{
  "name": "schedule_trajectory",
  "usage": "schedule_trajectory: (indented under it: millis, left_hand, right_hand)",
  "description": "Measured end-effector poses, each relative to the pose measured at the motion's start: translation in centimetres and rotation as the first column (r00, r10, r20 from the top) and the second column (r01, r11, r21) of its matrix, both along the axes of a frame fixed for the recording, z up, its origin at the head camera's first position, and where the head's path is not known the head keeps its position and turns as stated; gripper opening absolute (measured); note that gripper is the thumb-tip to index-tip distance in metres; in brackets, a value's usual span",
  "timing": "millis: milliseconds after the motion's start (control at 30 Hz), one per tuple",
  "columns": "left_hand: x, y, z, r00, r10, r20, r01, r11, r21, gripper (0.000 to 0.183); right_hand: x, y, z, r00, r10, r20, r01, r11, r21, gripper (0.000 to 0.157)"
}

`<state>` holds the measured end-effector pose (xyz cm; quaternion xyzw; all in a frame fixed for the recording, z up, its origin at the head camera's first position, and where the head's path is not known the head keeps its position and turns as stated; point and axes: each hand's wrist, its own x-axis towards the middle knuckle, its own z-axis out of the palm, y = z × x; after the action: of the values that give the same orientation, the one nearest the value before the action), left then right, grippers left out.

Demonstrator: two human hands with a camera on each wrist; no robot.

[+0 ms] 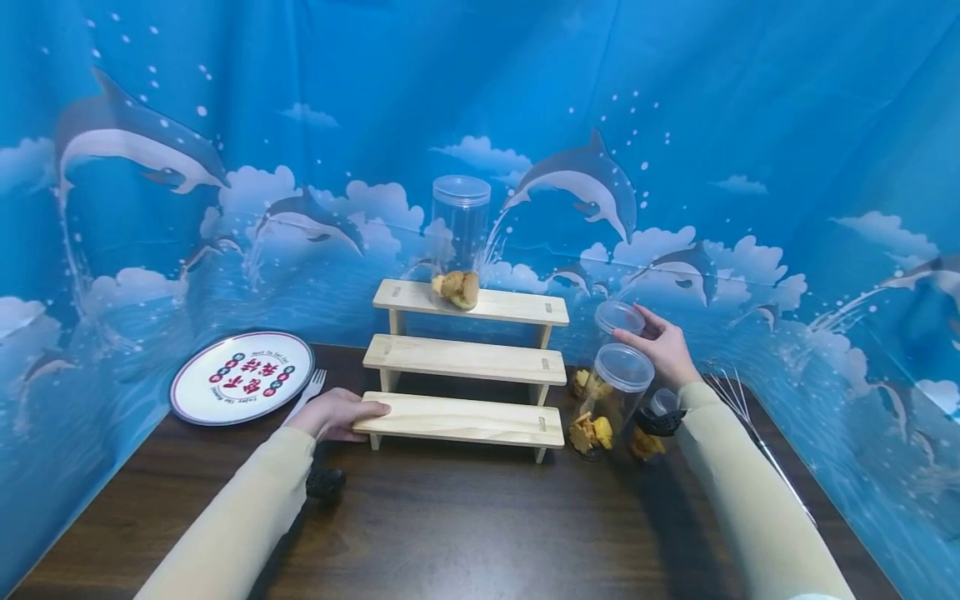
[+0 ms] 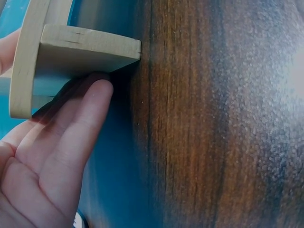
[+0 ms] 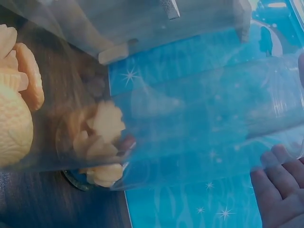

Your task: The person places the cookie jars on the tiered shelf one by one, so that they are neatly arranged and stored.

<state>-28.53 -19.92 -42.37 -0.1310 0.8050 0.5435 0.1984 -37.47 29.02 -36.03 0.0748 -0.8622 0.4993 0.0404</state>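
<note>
My left hand point(image 1: 339, 414) holds the left end of a three-step wooden display shelf point(image 1: 457, 417), thumb over the bottom step. In the left wrist view its fingers point(image 2: 71, 147) reach under that step, beside the support leg point(image 2: 90, 42). At the right, my right hand point(image 1: 664, 346) grips the lidded top of a clear plastic jar point(image 1: 619, 318), thumb and fingers on either side. Pale yellow-orange pieces point(image 3: 102, 137) lie at that jar's bottom in the right wrist view. A second lidded jar point(image 1: 624, 367) with similar pieces stands in front of it.
Another clear jar point(image 1: 460, 225) with brown pieces stands on the top step. A printed plate point(image 1: 191, 392) and a fork point(image 1: 313, 386) lie at the left. Near the right edge are a smaller container point(image 1: 663, 402) and a wire whisk point(image 1: 772, 458). A dolphin-print curtain point(image 1: 480, 83) hangs behind.
</note>
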Motion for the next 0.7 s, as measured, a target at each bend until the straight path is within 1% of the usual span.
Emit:
schedule_trajectory:
  millis: [233,467,633,700]
  left_hand:
    - [0.18,-0.01,-0.03,1.000,0.000,-0.009,0.000,1.000,-0.001,0.053]
    - [0.08,0.15,-0.08,1.000,0.010,-0.013,-0.010,1.000,0.000,0.053]
    - [0.15,0.13,-0.14,1.000,0.018,-0.012,-0.018,1.000,-0.005,0.053]
    - [0.28,-0.07,-0.12,1.000,0.009,-0.018,-0.009,1.000,-0.013,0.054]
  right_hand:
    - [0.25,0.04,-0.21,1.000,-0.027,-0.011,0.027,1.000,-0.004,0.087]
    - [0.72,0.39,-0.33,0.996,-0.080,-0.027,0.080,0.997,0.003,0.087]
    - [0.97,0.48,0.12,0.996,-0.083,-0.032,0.082,0.997,-0.014,0.086]
    - [0.99,0.29,0.44,0.996,-0.081,-0.037,0.080,0.997,-0.019,0.087]
